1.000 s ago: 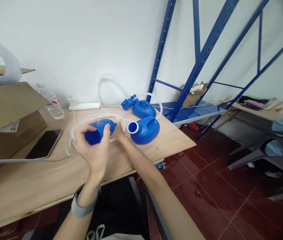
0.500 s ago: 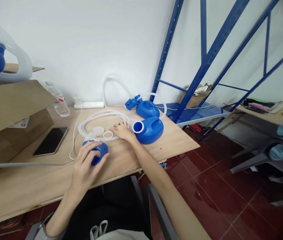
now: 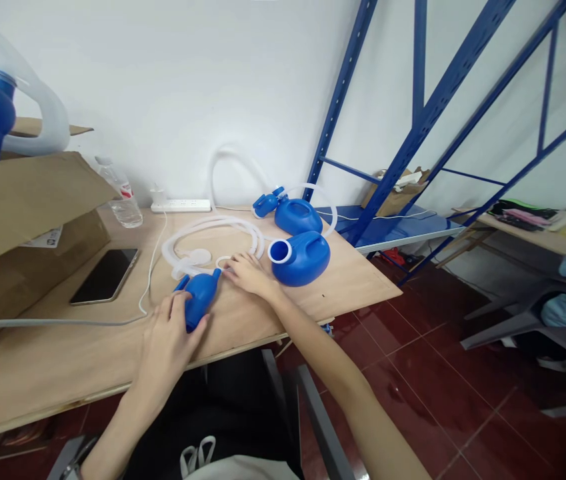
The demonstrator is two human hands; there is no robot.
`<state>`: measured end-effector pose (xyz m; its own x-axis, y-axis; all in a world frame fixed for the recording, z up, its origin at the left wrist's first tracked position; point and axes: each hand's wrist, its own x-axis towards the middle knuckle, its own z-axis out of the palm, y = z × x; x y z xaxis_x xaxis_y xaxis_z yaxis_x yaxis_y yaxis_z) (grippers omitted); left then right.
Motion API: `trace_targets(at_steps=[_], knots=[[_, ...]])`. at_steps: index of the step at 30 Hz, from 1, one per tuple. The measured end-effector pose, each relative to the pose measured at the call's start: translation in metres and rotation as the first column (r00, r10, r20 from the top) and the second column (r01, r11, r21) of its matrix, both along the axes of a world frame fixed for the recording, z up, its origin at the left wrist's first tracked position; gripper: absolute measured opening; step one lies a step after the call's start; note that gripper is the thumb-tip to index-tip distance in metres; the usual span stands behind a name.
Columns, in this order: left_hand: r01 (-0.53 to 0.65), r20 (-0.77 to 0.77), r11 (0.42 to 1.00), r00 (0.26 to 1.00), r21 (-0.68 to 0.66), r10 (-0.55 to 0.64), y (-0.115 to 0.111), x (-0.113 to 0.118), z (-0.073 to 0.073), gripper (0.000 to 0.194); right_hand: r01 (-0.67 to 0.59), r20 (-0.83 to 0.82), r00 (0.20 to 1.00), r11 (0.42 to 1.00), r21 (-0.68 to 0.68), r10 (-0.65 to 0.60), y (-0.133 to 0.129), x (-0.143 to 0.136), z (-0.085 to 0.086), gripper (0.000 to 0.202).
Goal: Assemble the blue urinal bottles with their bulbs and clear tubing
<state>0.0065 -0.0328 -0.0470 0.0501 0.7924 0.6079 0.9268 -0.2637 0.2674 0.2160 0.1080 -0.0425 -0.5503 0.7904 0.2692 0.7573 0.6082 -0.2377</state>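
My left hand is wrapped round a small blue funnel-like piece, whose narrow spout points away to the upper right. My right hand rests near that spout, fingers bent over the edge of a thin white ring; whether it grips the ring is hidden. Behind the hands lie a coiled clear tube and a round white cap. Just right of my right hand, a blue bottle lies with its white-rimmed mouth facing left.
Another blue bottle with a tube stands behind. On the left are a phone, a water bottle and an open cardboard box. A power strip lies by the wall; a blue metal rack stands right.
My left hand has turned the blue piece, so its spout now points away instead of its wide opening facing me. My right hand has moved slightly nearer, onto the white ring.
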Motion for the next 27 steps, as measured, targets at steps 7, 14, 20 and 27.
trace_targets(at_steps=[7, 14, 20, 27], knots=[[-0.014, -0.077, 0.998, 0.997, -0.060, 0.010, 0.007, -0.013, -0.006, 0.052, 0.046, -0.346, 0.933, 0.987, -0.153, -0.097, 0.008, -0.002, -0.002, 0.014], [0.103, 0.149, 0.990, 0.982, 0.095, -0.117, 0.001, -0.009, -0.003, 0.060, -0.105, -0.865, 0.473, 0.964, -0.245, -0.169, -0.016, -0.009, 0.025, 0.021], [0.133, 0.201, 0.930, 0.957, 0.343, -0.211, -0.019, 0.006, 0.017, 0.064, -0.397, -0.928, 0.251, 0.846, -0.357, -0.274, -0.092, -0.008, 0.050, 0.026], [0.403, -0.055, 0.843, 0.910, 0.355, -0.412, -0.028, 0.010, 0.037, 0.076, -0.307, -0.886, 0.408, 0.880, -0.361, -0.221, -0.136, -0.024, 0.057, 0.025]])
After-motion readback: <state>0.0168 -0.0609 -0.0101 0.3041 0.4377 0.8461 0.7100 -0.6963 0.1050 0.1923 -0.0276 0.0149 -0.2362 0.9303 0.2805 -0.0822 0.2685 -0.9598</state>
